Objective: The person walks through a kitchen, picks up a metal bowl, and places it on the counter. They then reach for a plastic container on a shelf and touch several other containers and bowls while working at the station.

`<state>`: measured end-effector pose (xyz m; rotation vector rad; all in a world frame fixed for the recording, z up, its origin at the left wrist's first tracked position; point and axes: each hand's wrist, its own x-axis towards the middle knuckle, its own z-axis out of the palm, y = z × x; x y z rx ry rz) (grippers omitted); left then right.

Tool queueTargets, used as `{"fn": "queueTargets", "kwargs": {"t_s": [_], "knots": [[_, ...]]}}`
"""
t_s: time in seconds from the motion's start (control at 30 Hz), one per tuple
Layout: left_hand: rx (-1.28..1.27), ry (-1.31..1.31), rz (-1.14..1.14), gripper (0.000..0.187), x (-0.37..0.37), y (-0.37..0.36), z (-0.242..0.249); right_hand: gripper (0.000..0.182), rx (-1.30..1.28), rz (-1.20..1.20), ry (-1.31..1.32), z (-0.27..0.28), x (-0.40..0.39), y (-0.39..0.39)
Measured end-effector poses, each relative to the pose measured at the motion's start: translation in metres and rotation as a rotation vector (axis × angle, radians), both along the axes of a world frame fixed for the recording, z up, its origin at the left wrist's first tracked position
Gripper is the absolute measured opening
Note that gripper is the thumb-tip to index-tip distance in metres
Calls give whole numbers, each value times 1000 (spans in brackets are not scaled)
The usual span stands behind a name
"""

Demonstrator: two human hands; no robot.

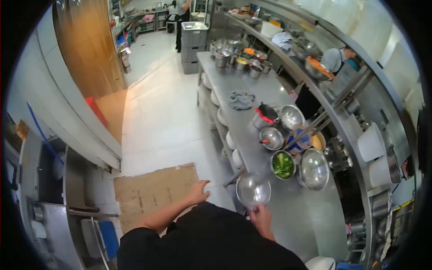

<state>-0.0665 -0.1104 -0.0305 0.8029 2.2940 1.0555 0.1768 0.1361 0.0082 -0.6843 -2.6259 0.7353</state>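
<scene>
My right hand (262,218) grips the near rim of a shiny metal bowl (253,191), closed on its edge. The bowl's inside faces me and looks bare; it is over the left edge of the steel counter (294,216). My left hand (198,192) hangs free above the cardboard sheet (155,193), its fingers apart with nothing in them. Just beyond the held bowl stands a smaller bowl of green leaves (283,165). To its right a large steel bowl (314,169) lies on the counter.
Further along are a small steel bowl (271,138), a steel pot with red on its rim (264,118), a grey cloth (242,100) and several pots. A long shelf (288,63) runs above the counter's right side. Grey crates (194,40) stand near a person in dark clothes (182,18).
</scene>
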Motion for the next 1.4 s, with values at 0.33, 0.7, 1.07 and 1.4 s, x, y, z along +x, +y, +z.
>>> {"fn": "queueTargets", "kwargs": {"t_s": [0.33,0.7,1.07,1.4], "knots": [[-664,-311,579,40,81,-294,-125,28,8,282,213,85,-241,1],[-588,-528,673,41,49,-306,-165,35,-507,161,159,-5,-466,43],[-257,-770,1116,42,-189,-142,-42,98,-48,-94,290,198,-856,242],[460,-392,1303,32,-339,-127,33,79,-39,490,6,132,-883,68]]}}
